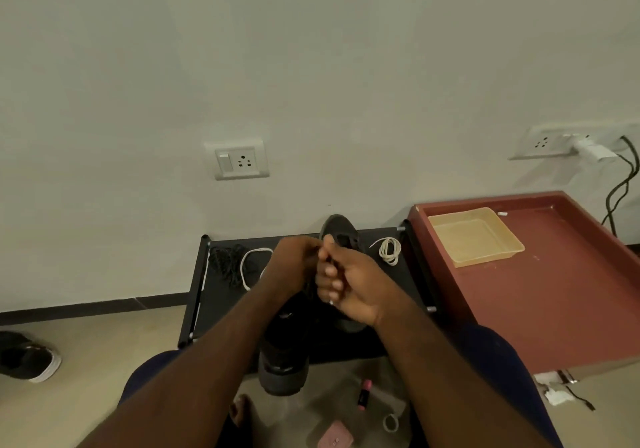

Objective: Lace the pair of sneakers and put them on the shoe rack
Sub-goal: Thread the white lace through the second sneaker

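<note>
Bare left hand (294,264), bare right hand (350,286), navy trousers (493,354), bare foot (242,413)

Black rack (225,304) — coiled lace (390,251), sneaker (341,233)

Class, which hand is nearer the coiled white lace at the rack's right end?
Right. The right hand lies just left of the coiled lace; the left hand is farther left, beyond the right hand.

Wall (311,49): plain, pale grey-white, evenly lit. 
Sockets: one white plate (237,160) at centre; a second plate (550,142) at right, with white plug (594,151) and black cables (623,184). 
Skirting board (86,307): dark. 
Floor (86,361): beige. 
Table (554,291): red-brown, raised rim, against the wall at right; tan tray (474,236) on it.
</note>
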Demonstrator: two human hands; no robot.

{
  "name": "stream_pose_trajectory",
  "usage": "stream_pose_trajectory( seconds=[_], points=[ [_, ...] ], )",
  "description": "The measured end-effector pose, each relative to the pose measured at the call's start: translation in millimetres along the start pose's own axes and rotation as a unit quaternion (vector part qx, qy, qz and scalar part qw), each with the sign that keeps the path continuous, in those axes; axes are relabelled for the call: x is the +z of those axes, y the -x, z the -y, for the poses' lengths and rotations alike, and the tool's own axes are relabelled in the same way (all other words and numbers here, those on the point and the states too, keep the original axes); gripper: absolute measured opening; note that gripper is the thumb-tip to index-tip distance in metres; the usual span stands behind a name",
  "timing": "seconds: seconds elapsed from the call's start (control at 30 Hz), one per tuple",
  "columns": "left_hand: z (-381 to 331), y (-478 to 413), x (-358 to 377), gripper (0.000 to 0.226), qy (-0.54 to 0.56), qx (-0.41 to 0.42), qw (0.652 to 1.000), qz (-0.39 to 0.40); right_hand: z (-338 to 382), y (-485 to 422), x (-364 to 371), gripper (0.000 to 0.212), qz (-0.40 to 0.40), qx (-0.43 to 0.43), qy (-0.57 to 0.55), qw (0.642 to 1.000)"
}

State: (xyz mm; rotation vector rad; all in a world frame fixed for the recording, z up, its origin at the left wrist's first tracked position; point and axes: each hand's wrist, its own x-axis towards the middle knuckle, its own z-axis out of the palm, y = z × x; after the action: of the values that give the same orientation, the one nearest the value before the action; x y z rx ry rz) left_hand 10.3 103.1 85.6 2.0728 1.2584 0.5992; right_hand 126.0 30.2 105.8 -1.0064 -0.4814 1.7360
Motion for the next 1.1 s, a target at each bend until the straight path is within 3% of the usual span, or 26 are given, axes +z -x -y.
stream_pose_trajectory(
  seconds=[0.1, 0.17, 0.23, 0.3, 0.37, 0.47, 0.57, 0.67, 0.73, 0.77, 0.83, 0.87, 0.9, 0.97, 1.0, 1.03, 1.07, 1.1],
  points=[
    [11, 1, 21, 0.026, -0.035, 0.012, 0.998, 0.045, 8, -26, 14, 0.037, -0.087, -0.090, -0.239, 0.963],
    [21, -1, 33, 0.017, -0.033, -0.003, 0.998, 0.054, 12, -44, 20, 0.036, -0.136, -0.141, -0.275, 0.942],
    [31, -2, 44, 0.020, -0.030, -0.019, 0.998, 0.059, 11, -60, 24, 0.029, -0.190, -0.181, -0.175, 0.949],
    [37, -3, 47, 0.017, -0.034, -0.015, 0.998, 0.052, 5, -75, 18, 0.024, -0.266, -0.216, 0.109, 0.933],
    [50, -4, 49, 0.020, -0.021, -0.012, 0.999, 0.039, 0, -83, 4, 0.024, -0.232, -0.233, 0.424, 0.844],
    [69, -6, 50, 0.019, -0.030, -0.032, 0.998, 0.041, 2, -88, -20, 0.019, -0.079, -0.167, 0.737, 0.650],
    [82, -8, 53, 0.015, -0.044, -0.028, 0.998, 0.029, 10, -82, -29, 0.011, 0.010, -0.124, 0.851, 0.511],
    [91, -10, 57, 0.011, -0.064, -0.018, 0.997, 0.025, 12, -82, -21, 0.016, 0.049, -0.123, 0.915, 0.380],
    [94, -11, 59, 0.008, -0.081, -0.007, 0.996, 0.025, 10, -79, -10, 0.019, 0.052, -0.083, 0.942, 0.320],
    [96, -11, 60, 0.007, -0.093, 0.002, 0.995, 0.026, 11, -77, -5, 0.020, 0.048, -0.039, 0.948, 0.313],
    [97, -11, 60, 0.008, -0.116, 0.008, 0.993, 0.032, 19, -73, 5, 0.021, 0.038, 0.057, 0.932, 0.357],
    [96, -11, 57, 0.010, -0.119, 0.008, 0.992, 0.034, 24, -72, 6, 0.019, 0.046, 0.111, 0.905, 0.408],
    [98, -12, 59, 0.013, -0.116, 0.003, 0.993, 0.033, 28, -72, 5, 0.019, 0.063, 0.178, 0.851, 0.490],
    [98, -11, 60, 0.019, -0.105, -0.015, 0.994, 0.023, 31, -64, 3, 0.034, 0.089, 0.295, 0.619, 0.722],
    [99, -11, 63, 0.024, -0.084, -0.027, 0.996, 0.003, 30, -61, 2, 0.039, 0.094, 0.292, 0.456, 0.836],
    [102, -11, 66, 0.026, -0.051, -0.040, 0.998, -0.018, 29, -57, 5, 0.041, 0.090, 0.241, 0.276, 0.926],
    [102, -9, 67, 0.023, -0.045, -0.046, 0.998, -0.019, 29, -55, 12, 0.040, 0.085, 0.160, 0.090, 0.979],
    [102, -6, 67, 0.018, -0.059, -0.040, 0.997, -0.017, 27, -57, 18, 0.039, 0.064, 0.058, -0.082, 0.993]
  ],
)
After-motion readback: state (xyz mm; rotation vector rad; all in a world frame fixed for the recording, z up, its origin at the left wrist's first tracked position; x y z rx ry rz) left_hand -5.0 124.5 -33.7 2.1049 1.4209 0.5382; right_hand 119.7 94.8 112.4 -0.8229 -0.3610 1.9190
